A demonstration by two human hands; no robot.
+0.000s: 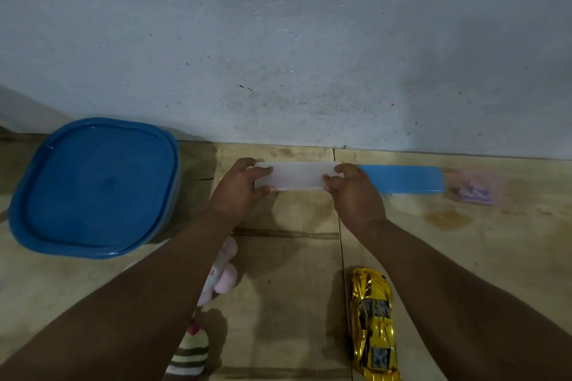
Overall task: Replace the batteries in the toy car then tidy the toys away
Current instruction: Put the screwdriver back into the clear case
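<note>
Head view: our left hand (240, 187) and right hand (353, 192) pinch the ends of a translucent white plastic case (298, 176) near the floor's far edge, probably to open it; the gold toy car (373, 323) lies nearer us.

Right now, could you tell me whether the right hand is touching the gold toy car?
Apart. The head view shows the right hand gripping the translucent white case near the wall, while the gold toy car lies on the floor, well below it.

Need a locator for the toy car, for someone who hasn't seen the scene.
Start at the big blue tub by the wall, then go right past both arms. The car lies on the floor beside the right forearm, nearer the camera. It's the only shiny gold thing; the toys left of it are soft plush.
</note>
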